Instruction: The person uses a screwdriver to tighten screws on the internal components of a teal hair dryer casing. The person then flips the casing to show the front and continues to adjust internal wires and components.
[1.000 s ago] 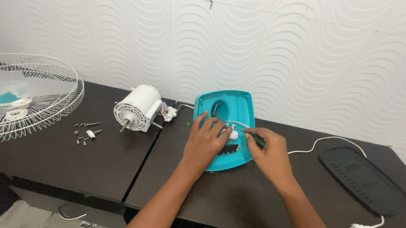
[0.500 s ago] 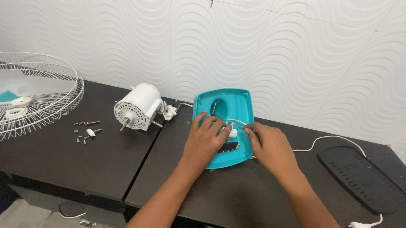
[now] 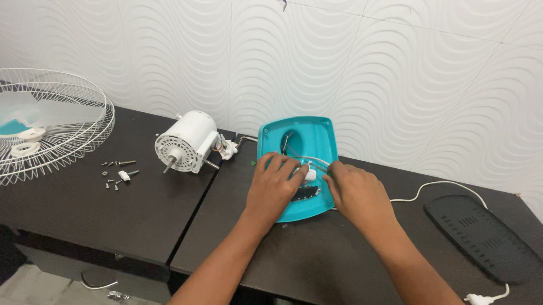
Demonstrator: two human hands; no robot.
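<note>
Both hands work inside the teal fan housing (image 3: 297, 164), which lies open side up near the back edge of the dark table (image 3: 150, 220), about mid-length. Left hand (image 3: 273, 186) lies flat, fingers curled on the small white part (image 3: 310, 173); right hand (image 3: 360, 196) pinches the thin wires beside it, exact grip hidden. Best to pin the housing firmly and pull the wires gently, straight. White motor (image 3: 186, 140) and loose screws (image 3: 117, 174) sit left.
</note>
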